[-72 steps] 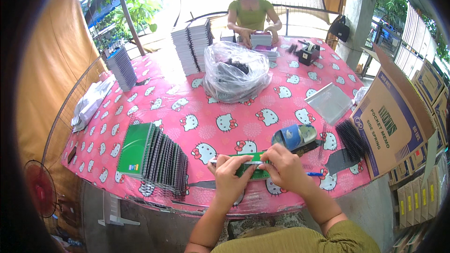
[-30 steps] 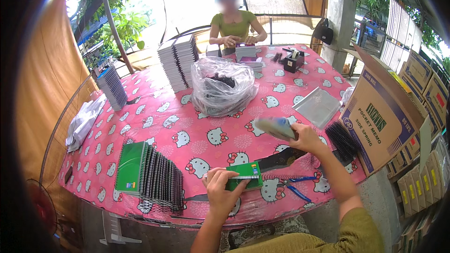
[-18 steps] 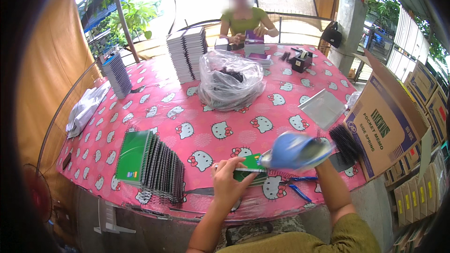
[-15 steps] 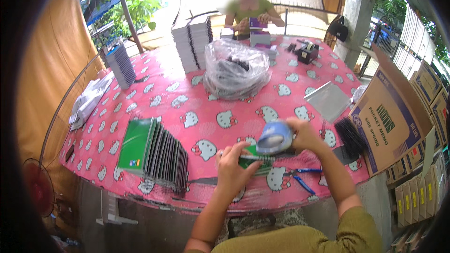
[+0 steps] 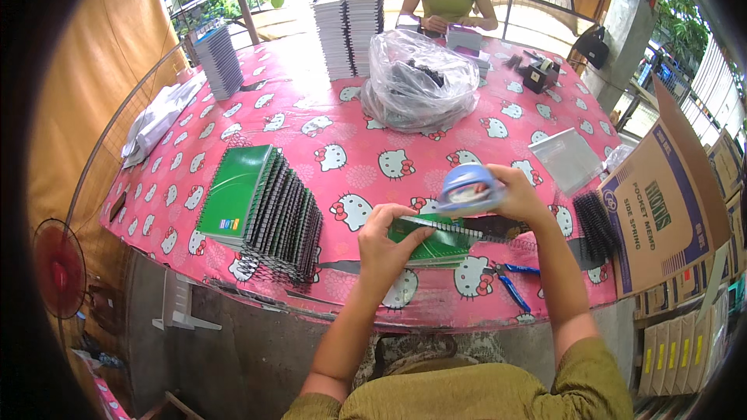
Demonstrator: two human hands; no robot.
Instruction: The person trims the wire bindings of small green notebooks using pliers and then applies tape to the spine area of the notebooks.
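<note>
My left hand (image 5: 387, 243) pinches the edge of a green notebook (image 5: 440, 249) near the table's front, thumb on the cover side and fingers behind. A dark spiral binding coil (image 5: 506, 242) runs along the notebook's raised edge and out to the right. My right hand (image 5: 515, 193) is closed around a blue rounded tool (image 5: 470, 187) with a hollow middle, held just above that edge; motion blur hides its exact kind. Blue-handled pliers (image 5: 513, 286) lie on the table below my right forearm. Left of my hands stands a stack of green spiral notebooks (image 5: 241, 190).
A clear plastic bag (image 5: 420, 93) of black coils sits mid-table. Behind it are tall notebook stacks (image 5: 346, 35) and a seated person (image 5: 449, 0). A tape dispenser (image 5: 540, 74) stands far right. A cardboard box (image 5: 661, 202) and black coils (image 5: 595, 225) are at the right.
My view has shifted, so the table sits higher in the picture. The notebook's bound edge is now tilted up more, and the blue tool has turned slightly. The person opposite has lowered their hands.
</note>
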